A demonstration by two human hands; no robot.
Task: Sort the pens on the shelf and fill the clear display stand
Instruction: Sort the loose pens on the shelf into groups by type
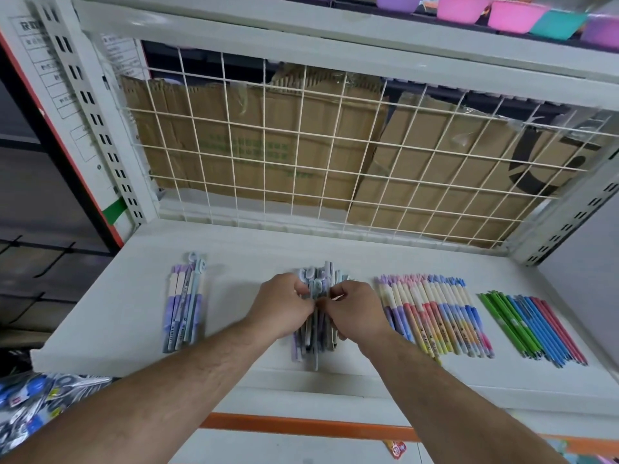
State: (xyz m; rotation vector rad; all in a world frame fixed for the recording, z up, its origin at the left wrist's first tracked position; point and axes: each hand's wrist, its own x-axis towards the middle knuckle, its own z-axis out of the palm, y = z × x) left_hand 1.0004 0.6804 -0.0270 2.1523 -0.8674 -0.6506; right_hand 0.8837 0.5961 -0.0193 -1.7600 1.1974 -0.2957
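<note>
White shelf (pixel 234 329) first: wide, flat, backed by a wire grid (pixel 301 145) with cardboard (pixel 268 155) behind. No clear display stand anywhere in view, so filling looks well off; sorting judged the step in hand.

Four groups of pens laid front to back on the shelf. Far right, slim green, blue and pink sticks (pixel 532 326) in a tidy fan. Left of those, a broad row of pastel pens with cream upper barrels (pixel 435 316), side by side. Far left, a small set of purple and blue pens (pixel 184 306), apart from the rest. In the middle, the unsorted bundle (pixel 316 316), heaped and crossing, caps toward the grid, tips reaching toward the near edge.

Left hand (pixel 284 306) and right hand (pixel 356 311) both over that bundle, knuckles up, fingers curled in and pinched onto pens at the middle of the heap; exactly which pen sits under which fingertips, impossible to tell.

To do it well: pinch one pen, or one matching few, rather than a fistful. Hold the rest of the heap down while drawing out along the barrel, not sideways, to avoid rolling neighbours into the pastel row just to the right. Keep caps pointing the same way on laying down. Watch the tips near the shelf's front edge.
</note>
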